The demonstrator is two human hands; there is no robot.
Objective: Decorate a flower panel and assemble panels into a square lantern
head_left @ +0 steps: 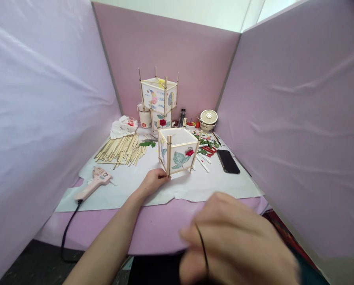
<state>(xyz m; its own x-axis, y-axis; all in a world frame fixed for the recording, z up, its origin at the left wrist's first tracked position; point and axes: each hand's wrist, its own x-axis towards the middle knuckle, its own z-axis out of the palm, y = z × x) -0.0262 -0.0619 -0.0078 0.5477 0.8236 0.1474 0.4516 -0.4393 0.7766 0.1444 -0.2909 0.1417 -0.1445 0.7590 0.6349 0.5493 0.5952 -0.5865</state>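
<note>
My left hand (155, 183) pinches the foot of the front corner post of a square lantern (179, 156). The lantern has a wooden stick frame and white panels drawn with a red rose and green leaves. It is tilted slightly, its top uncovered. Close to the camera, my right hand (236, 237) is blurred, its fingers closed on a thin dark cord (204, 249) that runs across them. The cord's ends are hidden. Behind the lantern stands a taller lantern (157, 97) with a moon drawing, its lower tier showing a rose.
On the left lie a pink glue gun (95, 184) with a black cable, a pile of wooden sticks (120, 149) and a white plastic bag (125, 126). At right are a phone (228, 161), red-handled scissors (209, 151) and a lidded bowl (208, 119). Pink-lilac walls enclose the table.
</note>
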